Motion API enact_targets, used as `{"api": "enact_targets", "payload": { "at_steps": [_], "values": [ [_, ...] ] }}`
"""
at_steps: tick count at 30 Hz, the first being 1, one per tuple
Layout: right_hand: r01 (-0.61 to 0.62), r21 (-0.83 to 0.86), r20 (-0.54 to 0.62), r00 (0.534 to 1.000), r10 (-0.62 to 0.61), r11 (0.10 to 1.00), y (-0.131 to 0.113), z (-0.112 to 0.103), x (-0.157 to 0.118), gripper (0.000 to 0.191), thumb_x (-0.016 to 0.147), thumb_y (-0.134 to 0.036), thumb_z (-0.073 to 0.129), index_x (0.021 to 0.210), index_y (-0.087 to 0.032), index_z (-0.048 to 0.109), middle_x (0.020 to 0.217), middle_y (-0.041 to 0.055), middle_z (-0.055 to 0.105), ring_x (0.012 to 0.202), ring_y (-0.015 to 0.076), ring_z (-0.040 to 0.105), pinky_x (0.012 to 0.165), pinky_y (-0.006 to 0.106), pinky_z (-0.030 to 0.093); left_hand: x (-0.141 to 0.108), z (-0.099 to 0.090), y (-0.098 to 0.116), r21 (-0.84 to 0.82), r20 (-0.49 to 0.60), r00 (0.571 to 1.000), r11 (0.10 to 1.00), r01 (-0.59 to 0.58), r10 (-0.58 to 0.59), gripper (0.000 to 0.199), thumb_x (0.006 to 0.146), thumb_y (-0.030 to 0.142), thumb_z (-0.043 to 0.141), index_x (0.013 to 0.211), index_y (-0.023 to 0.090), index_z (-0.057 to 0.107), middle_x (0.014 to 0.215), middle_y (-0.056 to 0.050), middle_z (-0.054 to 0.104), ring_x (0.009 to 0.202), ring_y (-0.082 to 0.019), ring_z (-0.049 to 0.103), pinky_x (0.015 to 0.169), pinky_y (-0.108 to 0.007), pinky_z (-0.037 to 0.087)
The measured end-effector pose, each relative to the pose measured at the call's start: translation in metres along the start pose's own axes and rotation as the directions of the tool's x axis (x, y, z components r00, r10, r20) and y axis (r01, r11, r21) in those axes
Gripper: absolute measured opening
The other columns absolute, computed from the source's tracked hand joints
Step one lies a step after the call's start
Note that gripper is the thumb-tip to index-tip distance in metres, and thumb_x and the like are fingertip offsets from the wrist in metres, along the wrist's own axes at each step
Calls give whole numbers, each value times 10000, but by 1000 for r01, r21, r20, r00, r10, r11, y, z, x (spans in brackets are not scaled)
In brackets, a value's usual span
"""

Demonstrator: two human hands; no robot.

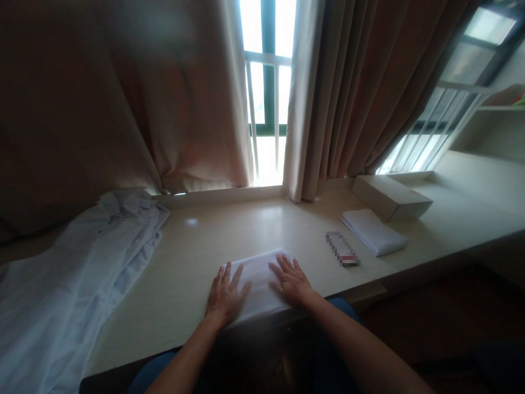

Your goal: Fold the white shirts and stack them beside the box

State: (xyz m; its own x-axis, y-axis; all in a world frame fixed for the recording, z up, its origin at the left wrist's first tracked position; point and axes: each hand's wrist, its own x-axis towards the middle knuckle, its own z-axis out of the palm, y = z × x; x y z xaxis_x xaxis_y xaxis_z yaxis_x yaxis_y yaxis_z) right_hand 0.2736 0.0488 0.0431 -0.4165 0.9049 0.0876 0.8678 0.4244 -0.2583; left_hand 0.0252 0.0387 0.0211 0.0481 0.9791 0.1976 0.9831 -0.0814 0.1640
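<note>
A folded white cloth (pixel 259 284) lies flat at the front edge of the desk, beneath both my hands. My left hand (pixel 225 298) rests on its left side with the fingers spread. On the right side of the cloth lies my right hand (pixel 292 280), its fingers also stretched apart. Neither hand grips anything. Parts of the cloth's two sides are hidden under my palms and fingers.
White fabric (pixel 82 262) lies in a loose heap on the left of the desk (pixel 192 230). To the right are a blurred-out flat object (pixel 342 249), another folded white cloth (pixel 374 232) and a pale box (pixel 391 197). Curtains (pixel 348 82) hang behind.
</note>
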Motion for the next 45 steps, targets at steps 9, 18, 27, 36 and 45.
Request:
{"api": "enact_targets", "payload": {
  "at_steps": [9, 18, 27, 36, 45],
  "values": [
    [10, -37, -49, 999, -12, 999, -13, -12, -3, 606, 941, -578, 310, 1471, -283, 302, 1567, 54, 155, 1445, 267, 80, 1140, 535, -25, -62, -12, -4, 50, -89, 932, 936, -348, 352, 655, 843, 496, 519, 1449, 328, 339, 1558, -35, 229, 1439, -312, 147, 1158, -523, 166],
    [232, 4, -127, 965, -230, 973, -53, 9, -42, 582, 947, -552, 343, 1476, -319, 274, 1549, 38, 232, 1434, 264, 156, 1155, 522, 52, -76, -8, -8, 136, -118, 897, 902, -410, 426, 777, 805, 323, 588, 1492, 278, 230, 1570, -69, 192, 1439, -340, 113, 1124, -520, 270],
    [66, 159, -199, 979, -34, 985, -19, 15, -84, 506, 958, -485, 373, 1435, -316, 372, 1527, 27, 295, 1422, 269, 203, 1144, 546, 94, -92, -13, -4, 184, -119, 904, 904, -387, 411, 862, 731, -25, 437, 1493, 303, 202, 1569, -29, 202, 1440, -290, 133, 1112, -472, 333],
    [-284, 680, -271, 760, 591, 676, 8, 6, -98, 463, 849, -481, 540, 1150, -136, 605, 1055, 139, 648, 894, 249, 616, 822, 366, 475, -101, -15, -22, 34, -77, 899, 902, -430, 431, 970, 623, -108, 328, 1489, 313, 209, 1563, 14, 210, 1439, -236, 138, 1132, -421, 329],
    [-477, 835, 551, 710, 439, -276, -10, 9, -103, 588, 790, -697, 512, 865, -125, 628, 817, 113, 686, 612, 191, 635, 607, 329, 493, -93, -17, -32, -232, -94, 939, 910, -343, 330, 842, 692, -48, 343, 1457, 305, 314, 1481, 45, 396, 1401, -168, 272, 1152, -397, 302]
  ]
}}
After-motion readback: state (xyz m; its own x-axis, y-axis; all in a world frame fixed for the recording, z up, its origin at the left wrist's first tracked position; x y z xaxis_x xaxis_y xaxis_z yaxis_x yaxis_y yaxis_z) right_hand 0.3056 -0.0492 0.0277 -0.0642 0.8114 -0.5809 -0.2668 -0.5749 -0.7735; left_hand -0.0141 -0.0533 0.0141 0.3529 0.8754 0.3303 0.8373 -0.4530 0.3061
